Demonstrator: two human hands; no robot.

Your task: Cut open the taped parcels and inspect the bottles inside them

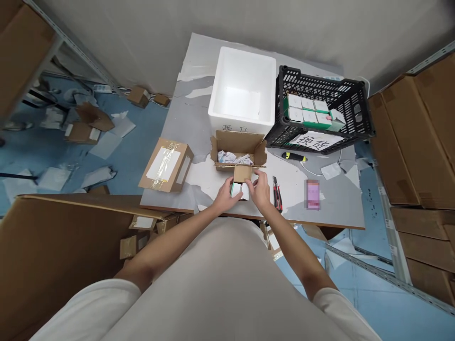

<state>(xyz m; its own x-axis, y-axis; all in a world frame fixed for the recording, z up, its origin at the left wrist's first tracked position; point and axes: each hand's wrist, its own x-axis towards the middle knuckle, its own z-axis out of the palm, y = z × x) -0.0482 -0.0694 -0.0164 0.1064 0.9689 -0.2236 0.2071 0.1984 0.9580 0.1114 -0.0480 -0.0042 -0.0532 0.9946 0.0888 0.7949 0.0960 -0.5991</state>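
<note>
My left hand (227,195) grips the left side of a small white-and-green box (236,190) near the table's front edge. On the other side, my right hand (260,193) has its fingers closed around the box's right edge. A plain brown cardboard flap (242,173) stands up at the far side of the box, between my hands; whether it is part of the box I cannot tell. Just beyond sits an open brown carton (239,140) with crumpled paper (229,157) inside. A red-and-black box cutter (277,194) lies right of my right hand.
A white foam box (217,102) stands behind the carton. Beside it, a black crate (322,84) holds several white-and-green boxes (308,104). A taped parcel (183,163) sits left; a black-and-yellow tool (294,157) and a blurred pink item (313,194) lie right.
</note>
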